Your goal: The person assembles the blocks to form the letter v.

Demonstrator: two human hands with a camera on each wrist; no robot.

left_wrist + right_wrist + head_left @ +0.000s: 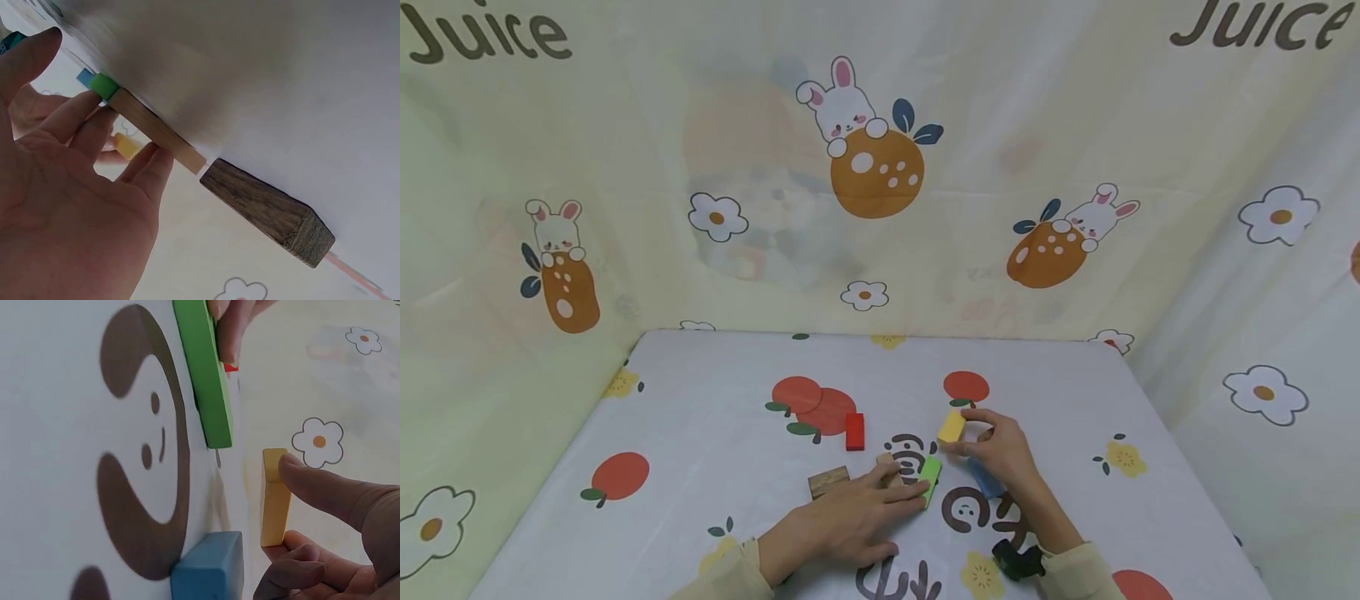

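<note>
Between thumb and fingers, my right hand (1000,450) pinches a yellow block (951,427); the right wrist view shows the thumb at one end and fingers at the other. My left hand (857,512) lies with fingers extended over a light wooden block (159,128) and a green block (930,482). Its fingertips touch both, and the two blocks lie close together. A dark brown wooden block (269,212) sits just beyond the light one's end. Below the right hand, a blue block (985,479) rests on the cloth, partly covered in the head view.
A red block (854,432) stands apart, behind the left hand. Printed cloth covers the table (700,417), and a printed curtain (760,150) rises at its back and sides. A black device (1018,560) is at the right wrist.
</note>
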